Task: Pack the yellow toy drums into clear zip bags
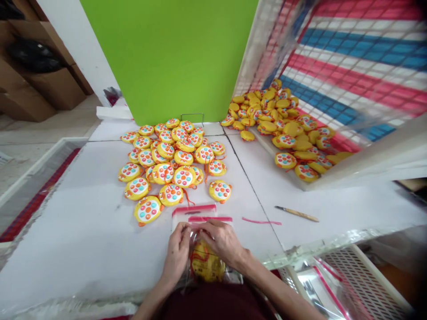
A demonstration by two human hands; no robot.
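At the front edge of the table, my left hand [179, 246] and my right hand [222, 240] pinch the top of a clear plastic bag [194, 237] from both sides. Inside the bag lies a yellow duck-shaped toy [207, 262], its plain back up, with an orange cord showing. Flat clear bags with pink strips [210, 219] lie just beyond my fingers. Farther back spreads a heap of yellow duck-shaped toys [167, 151], their white faces dotted with coloured buttons. A loose pink strip [262, 221] rests right of my right hand.
A wooden-handled knife [296, 213] lies on the white table [83, 213] at right. More yellow toys [283, 124] spill from a tipped mesh-sided crate [373, 142]. A green board [173, 58] stands at the back. Below right is a white basket [363, 275] holding bags.
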